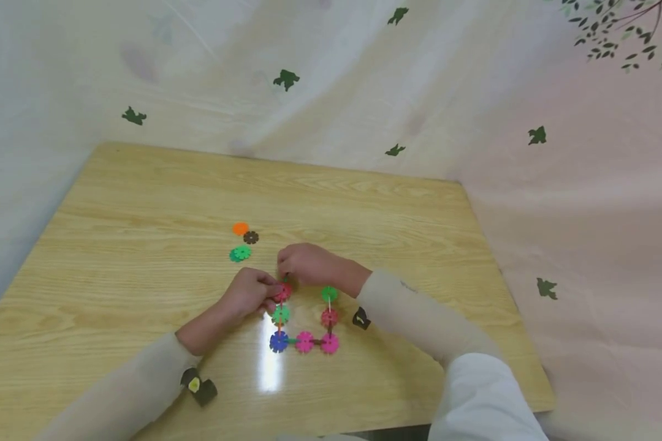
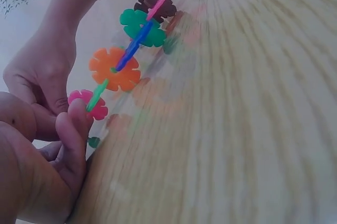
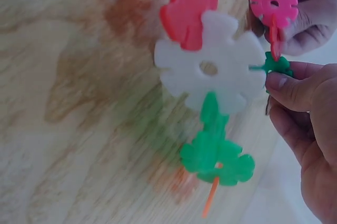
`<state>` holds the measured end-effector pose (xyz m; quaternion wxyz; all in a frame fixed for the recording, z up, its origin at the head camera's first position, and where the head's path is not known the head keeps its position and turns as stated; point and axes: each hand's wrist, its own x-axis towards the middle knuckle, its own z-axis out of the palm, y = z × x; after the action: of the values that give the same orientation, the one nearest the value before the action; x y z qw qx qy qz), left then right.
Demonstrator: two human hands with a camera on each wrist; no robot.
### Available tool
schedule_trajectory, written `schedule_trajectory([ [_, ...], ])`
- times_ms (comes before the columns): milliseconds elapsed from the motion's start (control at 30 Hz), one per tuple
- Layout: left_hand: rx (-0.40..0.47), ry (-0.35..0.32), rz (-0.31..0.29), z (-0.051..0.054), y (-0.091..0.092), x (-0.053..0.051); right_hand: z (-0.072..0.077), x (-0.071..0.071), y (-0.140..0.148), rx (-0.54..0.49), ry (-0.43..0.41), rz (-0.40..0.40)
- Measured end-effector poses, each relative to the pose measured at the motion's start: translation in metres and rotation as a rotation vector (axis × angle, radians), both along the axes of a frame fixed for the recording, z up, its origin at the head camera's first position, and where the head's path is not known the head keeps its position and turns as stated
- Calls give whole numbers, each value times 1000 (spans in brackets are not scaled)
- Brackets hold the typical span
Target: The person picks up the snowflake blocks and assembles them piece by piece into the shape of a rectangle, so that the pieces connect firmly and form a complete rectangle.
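Observation:
A U-shaped chain of slotted flower discs lies on the table, with a blue disc (image 1: pixel 279 342) at one corner and a magenta disc (image 1: pixel 330 343) at the other. My left hand (image 1: pixel 248 293) pinches a pink disc (image 1: pixel 283 292) at the end of the left side. Just beyond it is my right hand (image 1: pixel 309 262), whose thumb and fingers pinch a small green disc (image 3: pixel 277 65) in the right wrist view. A red disc (image 3: pixel 275 42), seen edge-on, sits between the pink and green discs. Whether red and green are slotted together I cannot tell.
Loose discs lie left of the hands: an orange disc (image 1: pixel 240 228), a brown disc (image 1: pixel 251 237) and overlapping green discs (image 1: pixel 243 252). The chain's right side ends in a green disc (image 1: pixel 329 294) beneath my right forearm. A fabric backdrop (image 1: pixel 331 86) hangs behind the wooden table (image 1: pixel 143 202).

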<state>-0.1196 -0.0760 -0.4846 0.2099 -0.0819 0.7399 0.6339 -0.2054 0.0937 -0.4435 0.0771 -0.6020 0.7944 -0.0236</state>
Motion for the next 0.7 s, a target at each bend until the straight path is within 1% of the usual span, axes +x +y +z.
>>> schedule_trajectory([
  [133, -9, 0, 27, 0, 1, 2, 1, 4, -4, 29, 102, 74],
  [233, 13, -1, 58, -1, 2, 3, 1, 6, -6, 32, 179, 124],
  [300, 30, 4, 81, -1, 2, 3, 0, 8, -6, 21, 216, 148],
  [400, 29, 20, 117, -3, 2, 3, -2, 8, -6, -28, 242, 172],
  [500, 12, 27, 119, -4, 2, 3, -5, 9, -5, -82, 216, 181],
  [567, 2, 24, 108, -4, 2, 3, -3, 9, -5, -79, 177, 168],
  [633, -10, 21, 94, -3, 2, 4, 1, 7, -6, -50, 102, 122],
  [700, -17, 21, 82, -2, 1, 6, 7, 2, -12, -20, 12, 39],
])
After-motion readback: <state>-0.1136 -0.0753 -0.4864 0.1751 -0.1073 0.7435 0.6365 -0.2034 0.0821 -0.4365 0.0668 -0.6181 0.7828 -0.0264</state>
